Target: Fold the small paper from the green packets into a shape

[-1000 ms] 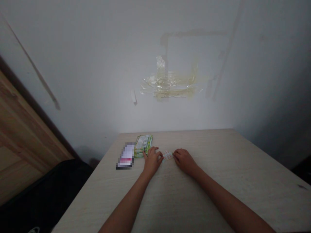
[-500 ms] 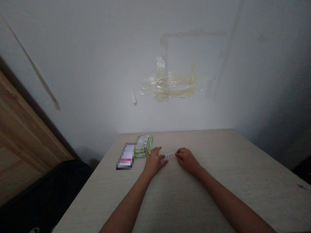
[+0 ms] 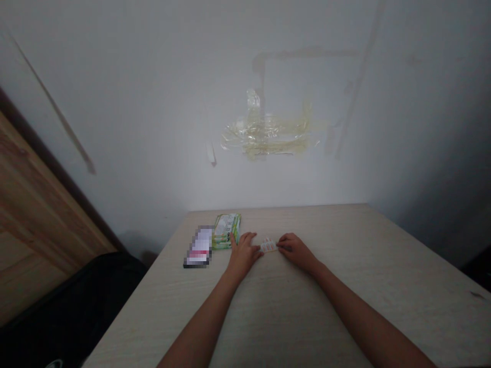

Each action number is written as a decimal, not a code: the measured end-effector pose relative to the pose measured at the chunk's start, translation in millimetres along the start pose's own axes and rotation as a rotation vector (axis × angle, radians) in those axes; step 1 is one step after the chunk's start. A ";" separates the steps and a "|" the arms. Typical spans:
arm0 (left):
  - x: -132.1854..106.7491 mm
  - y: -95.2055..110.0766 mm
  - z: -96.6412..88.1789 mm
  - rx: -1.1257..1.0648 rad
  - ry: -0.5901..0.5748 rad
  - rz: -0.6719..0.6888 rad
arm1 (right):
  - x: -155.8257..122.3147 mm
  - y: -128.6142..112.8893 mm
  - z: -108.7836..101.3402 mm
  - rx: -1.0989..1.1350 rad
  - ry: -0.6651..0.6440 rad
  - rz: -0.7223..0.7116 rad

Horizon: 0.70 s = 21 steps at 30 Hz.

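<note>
- Where the two hands come nearest each other, I see the card (image 3: 269, 245), a small white piece with coloured print too fine for me to read.
- The card sits low over the middle of the table (image 3: 291, 312), between the hands; from my end I cannot tell whether it lies flat or is slightly raised.
- I have the left hand (image 3: 244, 251) at the card's left end, its thumb and nearest finger touching that edge while the other fingers spread away; whether it grips the card or only steadies it, I cannot tell.
- I have the right hand (image 3: 296, 250) at the opposite end, fingers drawn together, thumb and forefinger pinching the card's edge.
- Both forearms reach in from the bottom of my view, low over the table.
- Just beyond the left hand I see the pack (image 3: 226, 228), green and white, lying on the table; one outer finger overlaps it in my view, and I cannot make out whether they touch.
- Left of the pack, close beside it, lies the phone (image 3: 198, 248), its face pixelated on my feed, with a pink band and a dark near edge.
- Behind the table I see the wall (image 3: 153, 102), with shiny, yellowed tape (image 3: 274, 135) above the hands.
</note>
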<state>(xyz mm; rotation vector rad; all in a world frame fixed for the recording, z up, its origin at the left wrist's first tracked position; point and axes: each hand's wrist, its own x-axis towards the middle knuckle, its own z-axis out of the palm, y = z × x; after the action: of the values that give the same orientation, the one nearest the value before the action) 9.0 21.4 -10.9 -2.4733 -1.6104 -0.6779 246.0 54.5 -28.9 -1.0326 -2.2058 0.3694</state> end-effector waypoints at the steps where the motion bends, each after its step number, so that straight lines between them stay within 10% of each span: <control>1: 0.1 0.5 -0.9 0.010 0.007 0.018 | -0.2 -1.4 -0.5 -0.003 0.001 -0.002; 21: 3.0 3.6 -3.9 0.072 0.032 0.125 | 4.2 -11.4 -2.8 -0.240 0.004 -0.185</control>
<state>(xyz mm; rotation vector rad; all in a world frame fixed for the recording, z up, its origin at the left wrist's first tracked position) 11.9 21.2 -5.7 -2.4731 -1.4292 -0.6277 239.5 50.2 -19.3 -0.9382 -2.3606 0.0198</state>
